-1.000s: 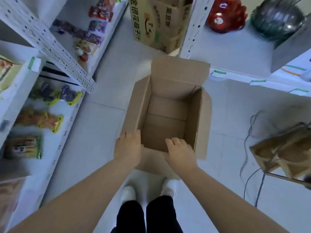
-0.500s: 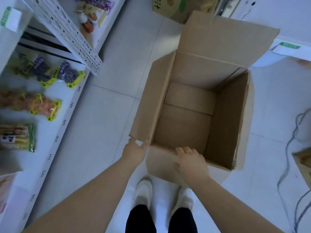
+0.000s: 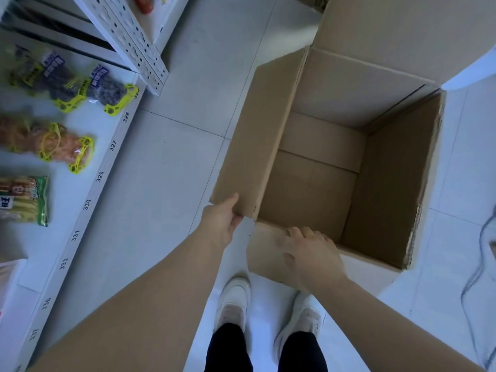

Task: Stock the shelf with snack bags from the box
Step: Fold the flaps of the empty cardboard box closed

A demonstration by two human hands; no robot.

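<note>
An open brown cardboard box (image 3: 389, 167) stands on the floor in front of me, and its inside shows only bare cardboard. My left hand (image 3: 221, 222) pinches the near corner of the box's left flap. My right hand (image 3: 311, 256) lies on the near flap, fingers curled over its top edge. On the white shelf (image 3: 88, 194) at my left lie snack bags: two dark ones with yellow edges (image 3: 104, 89), an orange one (image 3: 56, 146) and a green one (image 3: 24, 200).
A perforated white shelf upright (image 3: 128, 36) rises at the upper left. Pale floor tiles (image 3: 166, 162) separate the shelf from the box. My white shoes (image 3: 233, 304) stand just behind the box. A dark cable (image 3: 480, 267) trails on the floor at the far right.
The box has come much closer and fills more of the view. My left hand has shifted from the near edge to the left flap's corner. My right hand stays on the near flap.
</note>
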